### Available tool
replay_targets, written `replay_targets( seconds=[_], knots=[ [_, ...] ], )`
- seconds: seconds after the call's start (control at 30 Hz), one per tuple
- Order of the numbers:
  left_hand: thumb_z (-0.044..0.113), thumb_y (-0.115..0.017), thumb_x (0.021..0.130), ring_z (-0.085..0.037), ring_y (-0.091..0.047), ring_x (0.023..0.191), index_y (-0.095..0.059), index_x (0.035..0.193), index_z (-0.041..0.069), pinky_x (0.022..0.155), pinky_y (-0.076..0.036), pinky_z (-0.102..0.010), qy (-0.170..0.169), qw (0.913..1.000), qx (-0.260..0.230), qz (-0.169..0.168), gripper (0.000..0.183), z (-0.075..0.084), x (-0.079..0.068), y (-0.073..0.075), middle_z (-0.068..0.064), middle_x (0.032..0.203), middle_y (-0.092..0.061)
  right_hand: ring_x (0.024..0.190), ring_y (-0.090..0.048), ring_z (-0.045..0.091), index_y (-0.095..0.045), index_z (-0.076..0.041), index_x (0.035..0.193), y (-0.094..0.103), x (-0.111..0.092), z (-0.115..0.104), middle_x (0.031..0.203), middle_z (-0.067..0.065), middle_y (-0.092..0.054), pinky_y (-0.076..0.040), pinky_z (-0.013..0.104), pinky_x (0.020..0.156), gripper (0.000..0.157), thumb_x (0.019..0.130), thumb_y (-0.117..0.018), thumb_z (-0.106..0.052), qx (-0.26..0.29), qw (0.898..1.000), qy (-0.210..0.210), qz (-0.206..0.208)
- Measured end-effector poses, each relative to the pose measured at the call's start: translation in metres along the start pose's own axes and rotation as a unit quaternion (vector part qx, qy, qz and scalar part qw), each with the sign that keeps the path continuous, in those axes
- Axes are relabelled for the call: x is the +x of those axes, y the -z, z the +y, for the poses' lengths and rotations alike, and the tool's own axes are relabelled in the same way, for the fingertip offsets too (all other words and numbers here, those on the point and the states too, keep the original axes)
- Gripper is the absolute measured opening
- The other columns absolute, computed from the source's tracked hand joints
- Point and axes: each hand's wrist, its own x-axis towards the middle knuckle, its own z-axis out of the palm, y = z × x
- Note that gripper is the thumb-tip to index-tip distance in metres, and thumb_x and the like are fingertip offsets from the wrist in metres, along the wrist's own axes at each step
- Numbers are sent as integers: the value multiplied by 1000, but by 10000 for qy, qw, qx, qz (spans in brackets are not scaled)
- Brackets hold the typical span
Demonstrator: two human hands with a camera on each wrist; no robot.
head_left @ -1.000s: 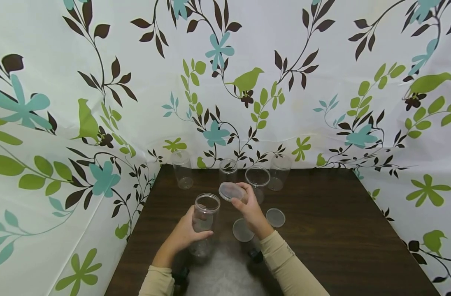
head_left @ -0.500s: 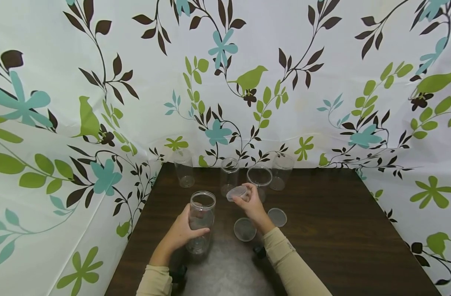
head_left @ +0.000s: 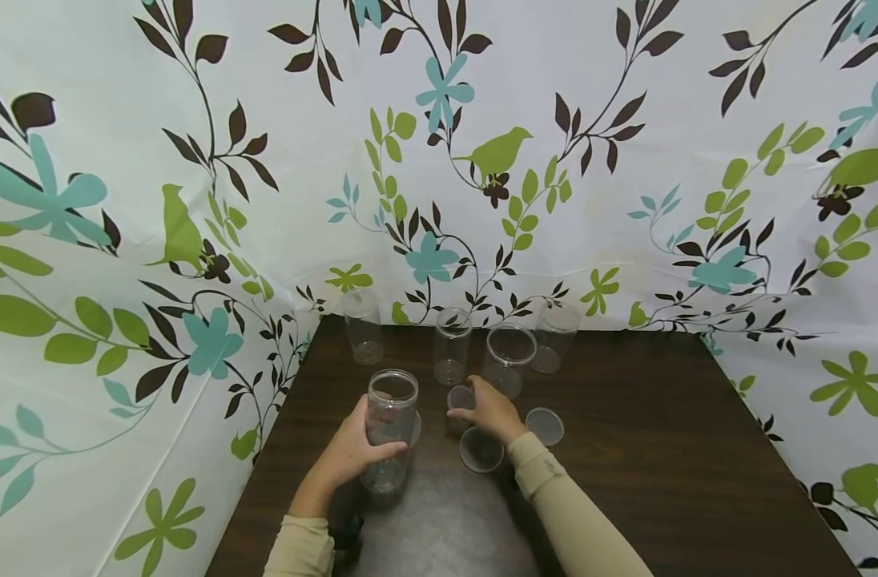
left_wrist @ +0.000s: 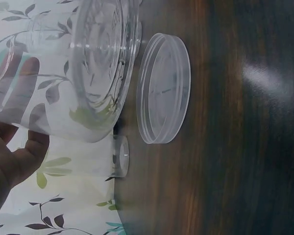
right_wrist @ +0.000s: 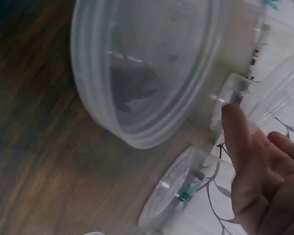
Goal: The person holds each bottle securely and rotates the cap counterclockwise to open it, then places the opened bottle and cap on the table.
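Note:
My left hand (head_left: 356, 445) grips a tall clear plastic jar (head_left: 390, 433) around its side. The jar's mouth is uncovered and it stands upright near the table's left half. Beside and behind it lies a clear lid (left_wrist: 164, 90), rim up in the left wrist view. My right hand (head_left: 495, 410) holds another clear lid (head_left: 461, 397) between thumb and fingers, low over the table. A large translucent lid (right_wrist: 142, 73) fills much of the right wrist view, with the hand's fingers to its right. Two more lids, a nearer lid (head_left: 481, 449) and a right-hand lid (head_left: 545, 426), lie flat.
Along the back of the dark wooden table (head_left: 648, 449) stand several clear jars: a left jar (head_left: 364, 327), a middle jar (head_left: 451, 349), a wide jar (head_left: 508, 365) and a right jar (head_left: 556, 336). A patterned wall covering (head_left: 590, 224) rises behind them.
My right hand has lowered its lid from beside the jars towards the table. A lid edge now shows behind the left-hand jar. The left hand keeps its grip, with the jar nearly still.

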Motion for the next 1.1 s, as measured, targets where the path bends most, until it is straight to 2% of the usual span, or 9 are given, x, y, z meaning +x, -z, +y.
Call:
replay_targets(
  seconds=[0.17,0.33,0.53,0.67,0.8,1.0,1.1],
  knots=[
    [15,-89,79,-34,-56,126,-34,145,2,105,-43,-52,-42,9999,-98,133,86,-2,5,1,-19,137,-55,105,-66,41,-59,-5,134,-11,1,6,128,16,-65,-54,55,81,80,74,-87,-50,-1122,9936,84,122],
    [9,-84,84,-37,-51,133,-30,149,2,110,-36,-56,-175,9995,-254,79,85,-3,8,4,-23,144,-52,88,-68,38,-61,-5,124,-19,3,12,115,14,-67,-55,51,68,73,71,-89,-47,-1712,9845,304,230],
    [9,-81,86,-39,-47,136,-26,151,2,110,-35,-55,-298,9994,-137,101,85,-6,17,8,-24,147,-49,88,-68,37,-61,-5,122,-17,4,14,117,13,-67,-55,52,66,72,71,-89,-47,-1870,9811,373,334],
    [5,-79,87,-34,-45,137,-27,151,2,111,-37,-46,-496,9986,-56,190,82,-8,26,11,-20,151,-46,87,-69,37,-61,-6,120,-19,6,17,118,13,-66,-54,52,65,70,69,-89,-45,-1882,9803,434,401],
    [4,-80,86,-29,-52,127,-28,148,-1,107,-39,-36,-640,9976,-81,238,81,-8,32,14,-18,149,-49,83,-69,35,-61,-6,119,-24,7,20,114,12,-66,-55,49,62,70,68,-90,-45,-1981,9775,548,470],
    [7,-81,85,-15,-59,108,-30,148,1,103,-41,-37,-645,9972,20,364,81,-8,38,20,-15,147,-52,77,-69,33,-62,-6,117,-24,7,19,111,10,-66,-54,46,57,70,66,-90,-46,-2126,9724,672,687],
    [6,-81,85,-14,-59,102,-31,148,2,97,-43,-36,-641,9970,55,431,81,-8,41,24,-15,147,-52,78,-69,34,-62,-6,120,-22,7,18,114,10,-66,-55,47,58,72,67,-90,-46,-2189,9710,663,701]
  ],
)
